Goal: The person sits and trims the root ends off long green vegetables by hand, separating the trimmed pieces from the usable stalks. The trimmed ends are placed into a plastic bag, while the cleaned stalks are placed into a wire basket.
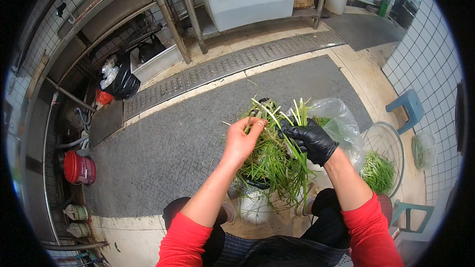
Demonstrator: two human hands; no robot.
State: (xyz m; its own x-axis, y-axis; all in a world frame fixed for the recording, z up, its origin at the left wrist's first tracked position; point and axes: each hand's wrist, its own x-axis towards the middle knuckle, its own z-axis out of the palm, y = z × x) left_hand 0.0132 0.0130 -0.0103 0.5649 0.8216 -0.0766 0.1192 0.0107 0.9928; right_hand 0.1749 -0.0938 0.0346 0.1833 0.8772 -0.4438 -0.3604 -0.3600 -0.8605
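My right hand (310, 139), in a black glove, is closed around a small bunch of long green stalks (300, 113) with pale ends pointing up. My bare left hand (245, 137) is just left of it, thumb and forefinger pinched together at thin stalk pieces. Beneath both hands lies a large loose heap of green leaves and stalks (274, 170), with a black bag edge showing under it. Right of the gloved hand sits a clear plastic bag (347, 129) with more greens inside. A wire basket (402, 155) farther right holds a bundle of trimmed green stalks (378, 172).
A grey textured mat (167, 148) covers the floor, with a perforated metal drain cover (222, 65) behind it. A blue plastic stool (408, 107) stands by the tiled wall. At left is a red bucket (78, 167); a white tub (250, 3) rests on a low shelf.
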